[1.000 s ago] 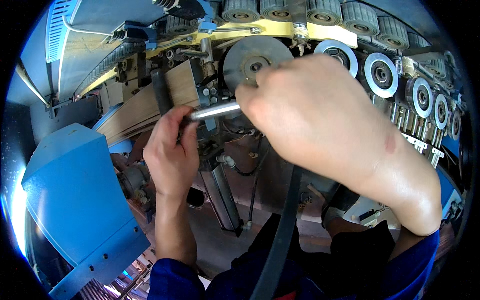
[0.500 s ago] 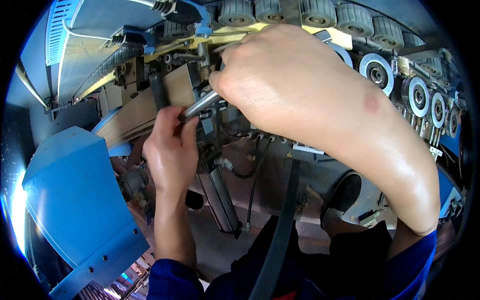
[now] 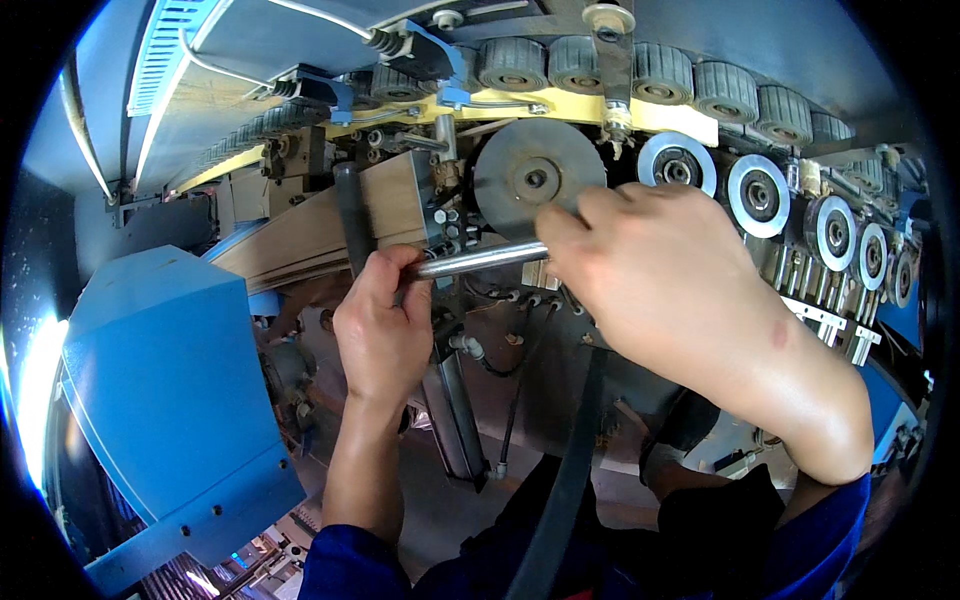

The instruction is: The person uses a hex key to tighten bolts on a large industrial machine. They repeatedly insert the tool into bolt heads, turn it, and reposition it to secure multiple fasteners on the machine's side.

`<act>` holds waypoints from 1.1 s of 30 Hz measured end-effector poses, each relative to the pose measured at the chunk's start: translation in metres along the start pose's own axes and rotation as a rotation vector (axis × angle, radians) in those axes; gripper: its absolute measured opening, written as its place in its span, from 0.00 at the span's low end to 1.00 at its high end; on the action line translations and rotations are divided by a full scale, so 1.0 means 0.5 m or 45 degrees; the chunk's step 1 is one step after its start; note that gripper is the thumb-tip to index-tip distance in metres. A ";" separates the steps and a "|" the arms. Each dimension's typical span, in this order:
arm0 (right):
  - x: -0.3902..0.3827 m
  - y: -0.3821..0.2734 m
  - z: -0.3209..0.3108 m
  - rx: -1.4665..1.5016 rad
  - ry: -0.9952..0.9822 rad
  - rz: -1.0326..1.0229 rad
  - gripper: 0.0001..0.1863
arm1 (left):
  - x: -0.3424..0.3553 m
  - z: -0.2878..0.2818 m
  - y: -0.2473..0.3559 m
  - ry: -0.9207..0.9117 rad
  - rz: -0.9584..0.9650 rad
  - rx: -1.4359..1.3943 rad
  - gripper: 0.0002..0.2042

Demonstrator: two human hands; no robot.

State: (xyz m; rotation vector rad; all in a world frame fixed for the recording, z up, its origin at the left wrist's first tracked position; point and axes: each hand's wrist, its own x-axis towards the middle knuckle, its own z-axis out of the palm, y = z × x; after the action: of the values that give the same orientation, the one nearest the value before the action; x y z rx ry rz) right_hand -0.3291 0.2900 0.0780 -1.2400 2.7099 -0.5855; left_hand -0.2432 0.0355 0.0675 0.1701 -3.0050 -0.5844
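Note:
A shiny metal rod (image 3: 485, 261) stretches almost level between my two hands, in front of the machine. My left hand (image 3: 385, 325) pinches its left end between thumb and fingers. Around its right end my right hand (image 3: 650, 265) is closed, knuckles up, hiding that tip. Just behind the rod stands a large grey disc (image 3: 500, 185) with a hub in its middle, partly covered by my right hand. Left of it, a stack of wooden boards (image 3: 310, 225) reaches the metal block with bolts. A black upright handle (image 3: 353, 215) rises beside my left hand.
Ribbed black rollers (image 3: 512, 65) line a yellow rail at the back. Several silver-rimmed wheels (image 3: 757, 195) sit at the right. A blue cover (image 3: 170, 380) fills the left side. Hoses (image 3: 510, 375) hang below, and a dark strap (image 3: 565, 460) runs down the front.
My right hand has drawn back toward me and to the right, uncovering the grey disc. The rod has swung nearly level. My left hand has moved slightly right and the view has shifted.

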 end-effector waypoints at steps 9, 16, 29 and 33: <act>-0.015 0.001 0.005 -0.059 0.191 -0.010 0.07 | 0.114 -0.063 0.015 -0.262 -0.207 -0.233 0.11; -0.020 -0.005 -0.006 -0.091 0.164 0.000 0.07 | 0.192 -0.003 0.008 -0.571 -0.247 0.238 0.18; -0.083 -0.090 0.039 0.216 -0.162 0.147 0.15 | 0.118 -0.023 0.012 -0.292 -0.331 -0.058 0.15; -0.099 -0.111 0.073 0.461 -0.171 0.133 0.15 | 0.090 -0.020 0.018 -0.238 -0.330 -0.110 0.14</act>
State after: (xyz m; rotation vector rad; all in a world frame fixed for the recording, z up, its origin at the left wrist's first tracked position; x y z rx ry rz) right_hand -0.2480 0.2834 0.0626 -1.0008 2.4013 -0.8947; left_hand -0.2878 0.0346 0.0827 0.5336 -3.1526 -0.7926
